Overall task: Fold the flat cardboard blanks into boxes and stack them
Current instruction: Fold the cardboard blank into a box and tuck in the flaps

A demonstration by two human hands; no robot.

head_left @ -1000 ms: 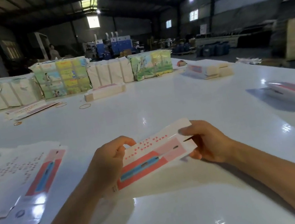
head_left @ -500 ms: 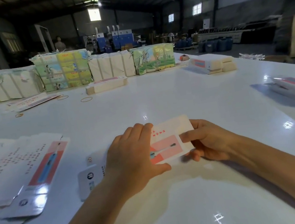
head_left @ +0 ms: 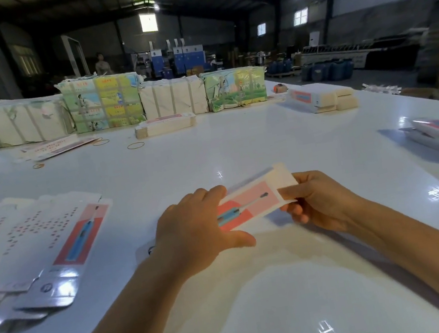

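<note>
At the left edge of the frame, fanned flat blanks (head_left: 38, 242) lie on the white worktop (head_left: 238, 145); their print is too blurred to read. At centre, the left hand (head_left: 194, 229) now presses flat with straight fingers on the cardboard blank (head_left: 251, 202), where a second ago it gripped the end. The right hand (head_left: 318, 201) pinches its right end. The dotted panel has turned away, and the toothbrush picture faces up.
</note>
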